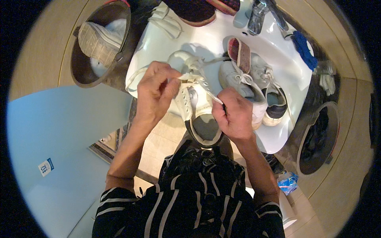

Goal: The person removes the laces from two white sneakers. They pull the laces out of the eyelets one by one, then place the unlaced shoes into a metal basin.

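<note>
A white sneaker (pixel 186 102) with a dark heel lies over the front edge of the white sink basin (pixel 268 142), toe away from me, its laces partly out of the eyelets. My left hand (pixel 157 90) pinches the white shoelace (pixel 190 76) above the shoe's tongue. On the other side of the shoe, my right hand (pixel 233 114) is closed on its eyelet edge; whether it also grips lace is hidden. Right of it in the basin stand a white sneaker (pixel 258 110) and a white sneaker with a dark heel (pixel 274 111). A brown-and-red scrubbing pad (pixel 244 56) rests near their toes.
Dark shoes (pixel 193 13) and loose white laces (pixel 165 22) lie at the basin's far side, near a metal faucet (pixel 256 17). A blue cloth (pixel 304 50) hangs on the right rim. A bucket (pixel 74 71) with a shoe stands left, another dark bucket (pixel 336 136) right.
</note>
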The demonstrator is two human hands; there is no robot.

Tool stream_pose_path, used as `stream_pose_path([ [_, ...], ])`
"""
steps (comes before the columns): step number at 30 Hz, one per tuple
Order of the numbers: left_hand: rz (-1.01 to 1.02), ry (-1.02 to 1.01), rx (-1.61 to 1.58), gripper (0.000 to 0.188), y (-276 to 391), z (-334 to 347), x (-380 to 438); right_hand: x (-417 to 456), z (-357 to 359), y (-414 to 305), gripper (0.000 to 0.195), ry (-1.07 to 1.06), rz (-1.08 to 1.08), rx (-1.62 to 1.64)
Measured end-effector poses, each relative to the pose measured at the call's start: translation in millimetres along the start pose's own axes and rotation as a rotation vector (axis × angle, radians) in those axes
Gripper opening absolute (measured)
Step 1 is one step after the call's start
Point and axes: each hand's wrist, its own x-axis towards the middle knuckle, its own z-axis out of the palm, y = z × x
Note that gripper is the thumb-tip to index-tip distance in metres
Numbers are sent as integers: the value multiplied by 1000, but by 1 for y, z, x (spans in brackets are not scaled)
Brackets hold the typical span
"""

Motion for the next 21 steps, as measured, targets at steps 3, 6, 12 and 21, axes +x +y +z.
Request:
stream_pose_path([
  [3, 146, 35, 83, 7, 4, -3, 11, 0, -1, -2, 14, -26, 21, -12],
  [6, -34, -4, -151, 7, 6, 2, 17, 1, -2, -5, 14, -40, 21, -35],
  [12, -75, -232, -270, 13, 27, -20, 53, 1, -2, -4, 14, -77, 46, -51],
  [21, 448, 54, 231, 15, 31, -25, 82, 2, 0, -1, 15, -51, 31, -15],
])
